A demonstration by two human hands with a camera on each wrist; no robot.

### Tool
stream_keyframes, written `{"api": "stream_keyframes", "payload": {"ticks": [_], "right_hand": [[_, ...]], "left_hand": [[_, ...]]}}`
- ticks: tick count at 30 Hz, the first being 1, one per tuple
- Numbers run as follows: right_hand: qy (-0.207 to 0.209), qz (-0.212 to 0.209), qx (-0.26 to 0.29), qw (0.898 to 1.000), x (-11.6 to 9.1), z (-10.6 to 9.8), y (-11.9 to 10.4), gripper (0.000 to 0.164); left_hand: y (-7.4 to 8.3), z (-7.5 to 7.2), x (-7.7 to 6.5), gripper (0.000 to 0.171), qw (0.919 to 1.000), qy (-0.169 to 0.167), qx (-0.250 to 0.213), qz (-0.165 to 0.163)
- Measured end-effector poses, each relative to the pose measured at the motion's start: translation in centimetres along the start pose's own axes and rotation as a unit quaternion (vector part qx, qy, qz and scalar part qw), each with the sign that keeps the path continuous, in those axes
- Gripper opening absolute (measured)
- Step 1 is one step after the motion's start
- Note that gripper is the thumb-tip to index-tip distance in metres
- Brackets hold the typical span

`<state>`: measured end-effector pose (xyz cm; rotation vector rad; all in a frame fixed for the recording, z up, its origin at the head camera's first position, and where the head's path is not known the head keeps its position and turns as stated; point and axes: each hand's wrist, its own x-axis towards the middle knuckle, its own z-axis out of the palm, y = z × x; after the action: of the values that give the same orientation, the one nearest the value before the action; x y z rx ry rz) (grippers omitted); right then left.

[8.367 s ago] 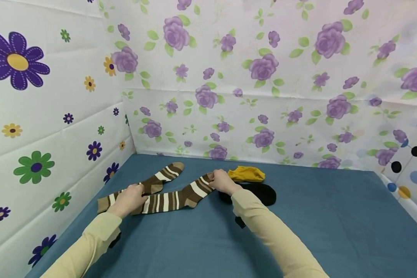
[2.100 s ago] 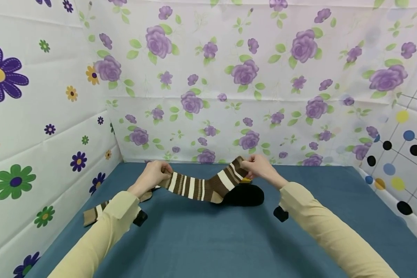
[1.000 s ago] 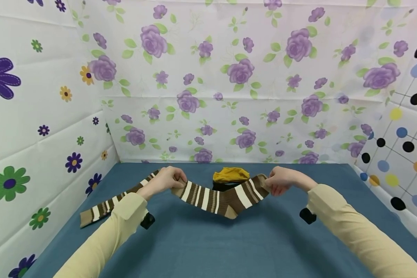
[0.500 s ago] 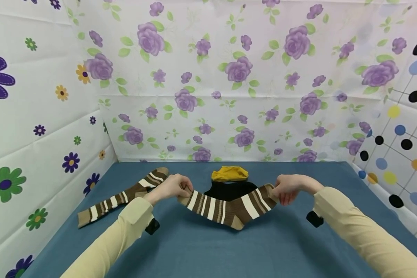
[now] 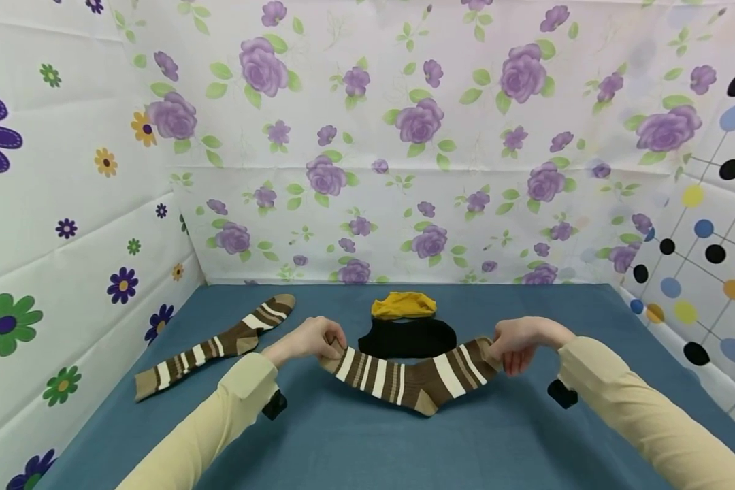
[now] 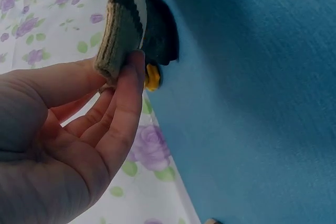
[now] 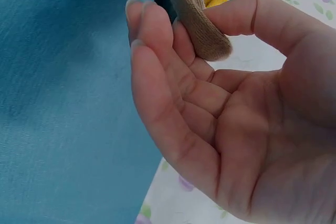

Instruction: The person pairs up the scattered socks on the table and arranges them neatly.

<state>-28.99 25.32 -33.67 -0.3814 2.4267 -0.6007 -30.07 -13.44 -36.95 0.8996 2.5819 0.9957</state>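
A brown sock (image 5: pixel 404 381) with white and tan stripes is stretched between both hands, low over the blue cloth, its heel sagging toward the front. My left hand (image 5: pixel 309 340) pinches the tan cuff; in the left wrist view thumb and fingers meet on the ribbed cuff (image 6: pixel 118 40). Its tan toe is pinched by my right hand (image 5: pixel 520 344), and the right wrist view has the toe (image 7: pixel 207 38) between thumb and index finger, the other fingers loosely bent. A matching striped sock (image 5: pixel 214 347) lies flat at the left. Just behind the held sock lies a black sock (image 5: pixel 407 338).
Behind the black sock lies a crumpled yellow sock (image 5: pixel 404 305). Blue cloth (image 5: pixel 367 452) covers the table. A rose-print sheet (image 5: pixel 392 204) rises along the back edge, with a flower-print sheet (image 5: pixel 86 272) at the left and a dotted sheet (image 5: pixel 710 286) at the right.
The striped sock was lifted off the cloth beside its match, carried to the right past the black sock, then lowered toward the front. Both hands keep their grip on it.
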Motion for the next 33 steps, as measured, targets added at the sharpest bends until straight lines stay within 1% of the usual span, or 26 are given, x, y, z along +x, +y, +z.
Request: {"api": "stream_keyframes", "payload": {"ticks": [11, 16, 23, 29, 33], "right_hand": [[-0.007, 0.025, 0.010, 1.000, 1.0, 1.0, 1.2, 0.026], [-0.008, 0.030, 0.020, 0.999, 1.5, 1.7, 1.6, 0.026], [0.019, 0.038, 0.005, 0.999, 1.7, 2.4, 1.9, 0.026], [0.037, 0.032, -0.005, 0.999, 1.9, 2.9, 2.2, 0.027], [0.049, 0.032, -0.014, 0.998, 2.0, 3.1, 2.3, 0.025]], "left_hand": [[-1.1, 1.4, 0.2, 0.015, 0.9998, -0.006, 0.000, -0.018], [-1.2, 2.0, 0.4, 0.016, 0.9998, -0.010, 0.009, -0.017], [-1.4, 2.4, 0.6, 0.017, 0.9992, -0.004, 0.031, -0.027], [-1.5, 2.9, 0.6, 0.017, 0.9979, -0.006, 0.048, -0.043], [-1.7, 3.0, 0.6, 0.018, 0.9972, -0.005, 0.058, -0.047]]}}
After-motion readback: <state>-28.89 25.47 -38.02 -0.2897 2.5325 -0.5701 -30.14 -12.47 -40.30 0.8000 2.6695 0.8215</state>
